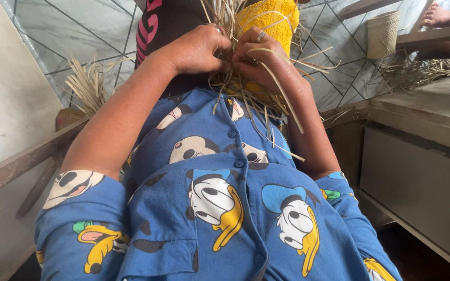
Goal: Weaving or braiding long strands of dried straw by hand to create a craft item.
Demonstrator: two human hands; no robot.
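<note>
Straw strips point(246, 88) bunched between hands, trailing over lap; left hand point(196, 49), right hand point(259, 52) together, pinching strands.

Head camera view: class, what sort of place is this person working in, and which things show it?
Probably a home weaving spot on a tiled floor. Both hands, left hand and right hand, work pale dried straw strips; more loose straw bundles lie nearby, and a small finished woven straw basket stands behind.
</note>
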